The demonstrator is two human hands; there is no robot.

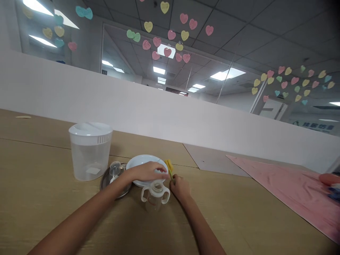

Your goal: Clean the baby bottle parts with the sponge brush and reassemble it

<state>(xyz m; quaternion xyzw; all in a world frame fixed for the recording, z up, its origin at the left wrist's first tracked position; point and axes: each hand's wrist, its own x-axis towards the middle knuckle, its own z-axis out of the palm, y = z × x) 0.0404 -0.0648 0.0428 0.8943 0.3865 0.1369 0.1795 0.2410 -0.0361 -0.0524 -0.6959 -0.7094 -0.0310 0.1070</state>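
Observation:
My right hand (181, 188) is closed around the green handle of a brush with a yellow sponge head (169, 165), which points away from me. Stretched out over the near side of a white bowl (135, 162) is my left hand (150, 171), its fingers apart and nothing seen in them. Just in front of it a clear baby bottle (154, 201) with two white handles stands upright, its neck uncovered. Left of the bowl, a round metal tray (104, 182) carries a clear cap (115, 168) and small white bottle parts, partly hidden by my left forearm.
A tall translucent bucket (90, 156) with a white lid stands behind the tray on the left. Pink cloth (287, 191) covers the table's right side, with a red-orange item (329, 179) at its edge. Behind the wooden table (217, 209) runs a low white wall (148, 109) below glass.

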